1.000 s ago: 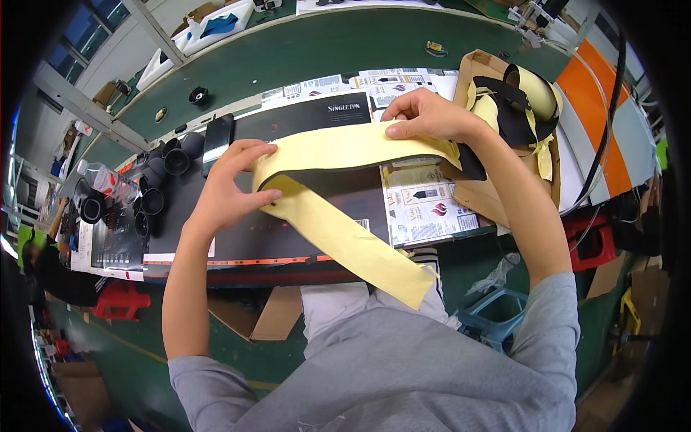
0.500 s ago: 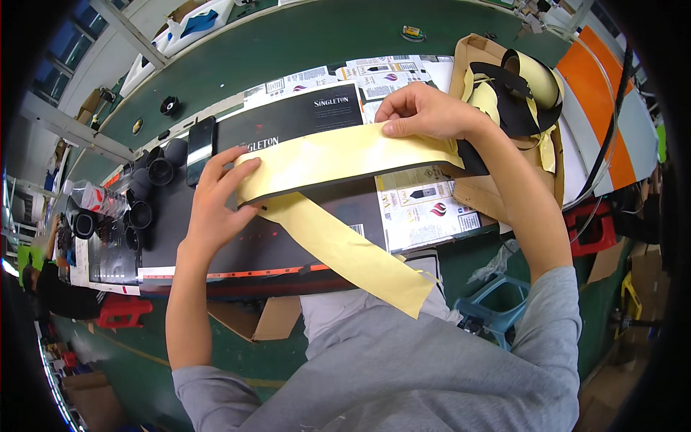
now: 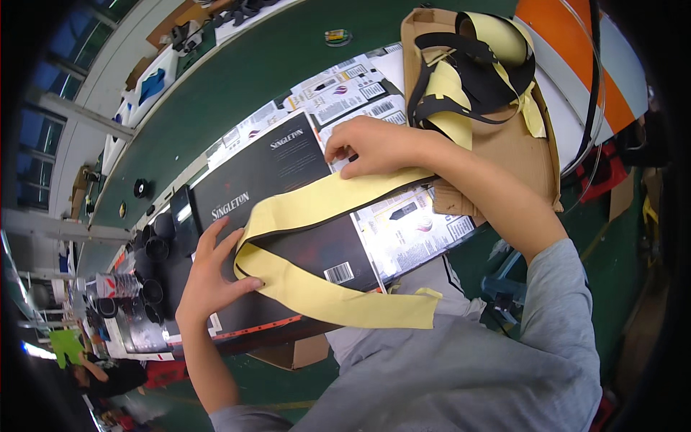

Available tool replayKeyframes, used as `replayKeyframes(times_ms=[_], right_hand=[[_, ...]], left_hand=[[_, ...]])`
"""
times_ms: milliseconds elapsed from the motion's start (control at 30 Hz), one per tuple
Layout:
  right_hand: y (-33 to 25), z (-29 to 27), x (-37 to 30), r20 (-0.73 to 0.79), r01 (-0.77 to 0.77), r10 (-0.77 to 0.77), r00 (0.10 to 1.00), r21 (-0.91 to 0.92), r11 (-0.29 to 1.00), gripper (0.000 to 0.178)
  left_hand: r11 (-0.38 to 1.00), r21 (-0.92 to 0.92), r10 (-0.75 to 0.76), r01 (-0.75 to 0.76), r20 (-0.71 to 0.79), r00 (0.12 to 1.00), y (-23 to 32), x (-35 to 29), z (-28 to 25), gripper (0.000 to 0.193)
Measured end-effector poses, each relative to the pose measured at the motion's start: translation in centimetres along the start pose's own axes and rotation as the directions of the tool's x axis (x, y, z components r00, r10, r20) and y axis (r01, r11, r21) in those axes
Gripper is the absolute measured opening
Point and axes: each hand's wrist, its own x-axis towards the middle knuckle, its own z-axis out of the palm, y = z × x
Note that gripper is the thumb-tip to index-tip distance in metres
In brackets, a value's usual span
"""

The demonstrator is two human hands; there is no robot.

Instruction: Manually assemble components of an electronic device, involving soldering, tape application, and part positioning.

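A long strip with a yellow face and a black edge (image 3: 309, 207) stretches between my hands above a black printed sheet (image 3: 277, 169). Near my left hand it bends back, and its tail (image 3: 345, 306) runs down toward my lap. My left hand (image 3: 216, 273) has its thumb and fingers spread around this bend, touching the strip without a closed grip. With curled fingers and thumb, my right hand (image 3: 381, 147) pinches the strip's upper edge; its far end passes under that wrist.
A cardboard box (image 3: 504, 155) with yellow and black strip rolls stands at the right. Black cup-shaped parts (image 3: 155, 248), a phone (image 3: 185, 216) and a plastic bottle (image 3: 119, 286) lie at the left. A blue stool (image 3: 504, 284) is below the bench; another person (image 3: 119, 374) sits far left.
The view has turned and shifted. My left thumb and fingers have spread apart at the bend, which has opened into a wider loop. My right hand sits further left along the strip.
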Motion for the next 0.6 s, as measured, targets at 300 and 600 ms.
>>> replayKeyframes(times_ms=[300, 600], right_hand=[[0.5, 3.4, -0.1, -0.291, 0.012, -0.136, 0.947, -0.39, 0.921, 0.02], [0.2, 1.6, -0.4, -0.172, -0.052, 0.062, 0.983, 0.063, 0.997, 0.023]], left_hand=[[0.949, -0.112, 0.282, -0.295, -0.12, 0.952, 5.7, 8.2, -1.1, 0.078], [0.912, 0.021, 0.411, -0.41, -0.092, 0.907, 9.6, 13.5, 0.3, 0.071]])
